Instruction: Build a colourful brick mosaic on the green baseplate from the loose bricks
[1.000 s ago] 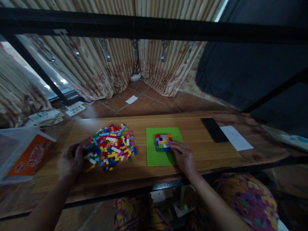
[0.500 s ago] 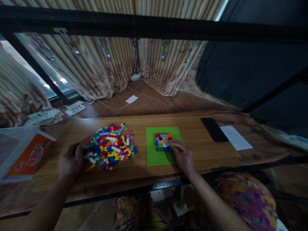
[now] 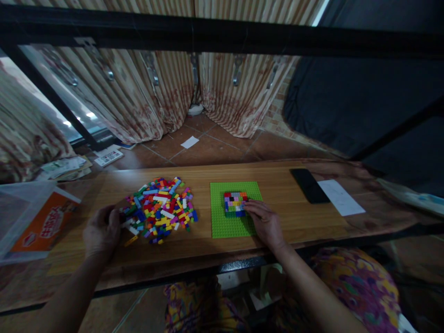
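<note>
A green baseplate (image 3: 222,222) lies flat on the wooden table (image 3: 277,185). On it stands a small block of many-coloured bricks (image 3: 233,204). My right hand (image 3: 265,223) rests on the plate with its fingertips pressed against the block's right edge; whether it holds a brick is hidden. A loose pile of coloured bricks (image 3: 160,209) spreads to the left of the plate. My left hand (image 3: 101,231) sits curled at the pile's left edge, fingers touching the nearest bricks.
A black phone (image 3: 308,185) and a white sheet of paper (image 3: 341,198) lie at the table's right. A clear plastic bag with an orange card (image 3: 38,222) lies at the far left. Curtains and a tiled floor are beyond the table.
Almost nothing differs. My right hand's fingers have shifted slightly along the block's right edge. My left hand stays at the pile.
</note>
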{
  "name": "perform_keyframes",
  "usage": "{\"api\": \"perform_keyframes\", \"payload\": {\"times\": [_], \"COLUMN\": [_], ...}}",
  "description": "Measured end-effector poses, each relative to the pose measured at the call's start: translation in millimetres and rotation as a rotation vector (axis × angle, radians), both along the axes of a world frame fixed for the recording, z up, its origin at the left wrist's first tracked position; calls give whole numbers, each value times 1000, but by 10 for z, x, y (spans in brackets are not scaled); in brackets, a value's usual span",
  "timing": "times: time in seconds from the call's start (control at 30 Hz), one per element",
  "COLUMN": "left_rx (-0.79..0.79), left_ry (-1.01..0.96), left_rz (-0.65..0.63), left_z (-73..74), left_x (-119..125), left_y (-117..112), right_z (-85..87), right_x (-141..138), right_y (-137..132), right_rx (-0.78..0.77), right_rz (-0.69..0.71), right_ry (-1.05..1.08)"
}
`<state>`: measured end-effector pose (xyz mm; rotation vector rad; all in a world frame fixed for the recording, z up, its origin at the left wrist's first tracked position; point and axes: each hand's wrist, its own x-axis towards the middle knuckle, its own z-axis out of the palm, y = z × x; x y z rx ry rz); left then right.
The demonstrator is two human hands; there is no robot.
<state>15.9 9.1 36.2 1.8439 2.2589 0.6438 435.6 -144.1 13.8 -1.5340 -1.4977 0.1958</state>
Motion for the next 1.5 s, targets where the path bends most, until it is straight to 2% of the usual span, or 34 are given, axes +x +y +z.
{"api": "perform_keyframes", "payload": {"times": [0.2, 0.33, 0.7, 1.0, 1.23, 1.37, 1.5], "left_rx": [-10, 27, 56, 66, 77, 99, 107], "left_ry": [-5, -2, 10, 4, 0, -14, -17], "left_rz": [0, 5, 3, -5, -31, -40, -52], "left_z": [7, -40, -129, -140, -129, -132, -132], "left_x": [6, -19, -86, -84, -86, -98, -105], "left_y": [2, 21, 54, 69, 66, 62, 64], "right_z": [18, -25, -69, -61, 46, 58, -8], "right_x": [127, 154, 4, -40, -52, -46, -41], "right_y": [29, 42, -12, -41, 106, 97, -82], "right_rx": [11, 61, 73, -67, -131, -52, 55], "right_rz": [111, 118, -29, -150, -154, -155, -316], "right_ry": [-73, -177, -316, -421, -366, -206, 22]}}
